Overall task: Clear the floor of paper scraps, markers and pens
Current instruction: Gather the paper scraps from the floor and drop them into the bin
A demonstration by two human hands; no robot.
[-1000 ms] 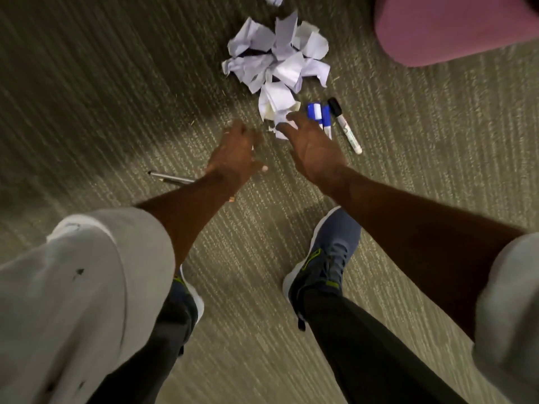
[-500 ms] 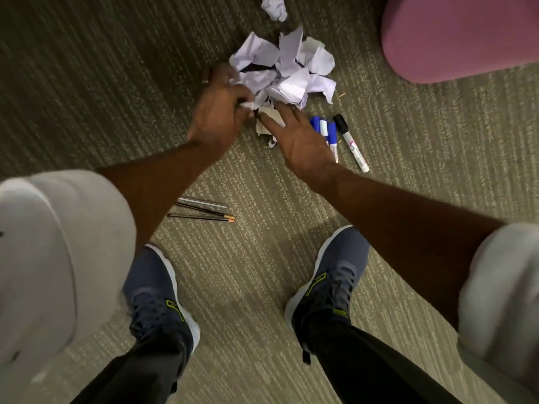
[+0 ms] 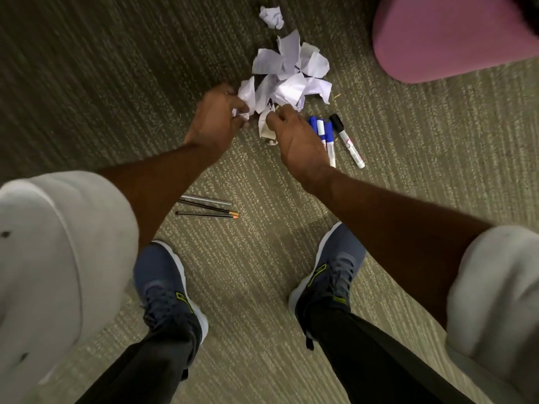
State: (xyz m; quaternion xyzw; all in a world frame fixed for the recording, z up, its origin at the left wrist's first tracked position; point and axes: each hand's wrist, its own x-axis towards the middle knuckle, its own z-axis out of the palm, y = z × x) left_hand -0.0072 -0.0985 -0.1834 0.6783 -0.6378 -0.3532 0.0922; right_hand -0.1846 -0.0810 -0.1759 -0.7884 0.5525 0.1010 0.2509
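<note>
Currently the paper scraps (image 3: 287, 77) sit in a loose heap on the carpet (image 3: 87, 83) ahead of my feet, with one crumpled ball (image 3: 271, 16) lying apart beyond the heap. Blue markers (image 3: 323, 132) lie side by side just right of the heap, long axes running toward me and slightly right, caps at the far end. Black-capped marker (image 3: 347, 140) lies beside them, same cap direction, angled a bit more to the right. Thin pens (image 3: 207, 209) lie between my arms nearer my shoes (image 3: 326, 275), long axes roughly crosswise, orange tips pointing right.

Left hand (image 3: 214, 118): arm extended, fingers curled closed around a scrap at the heap's near-left edge. Right hand (image 3: 297, 138): back up, fingertips pinching a small scrap at the heap's near edge, touching the blue markers' side.

Pink rounded seat (image 3: 443, 36) stands at far right, well apart from the heap. Open carpet lies left of the heap.
</note>
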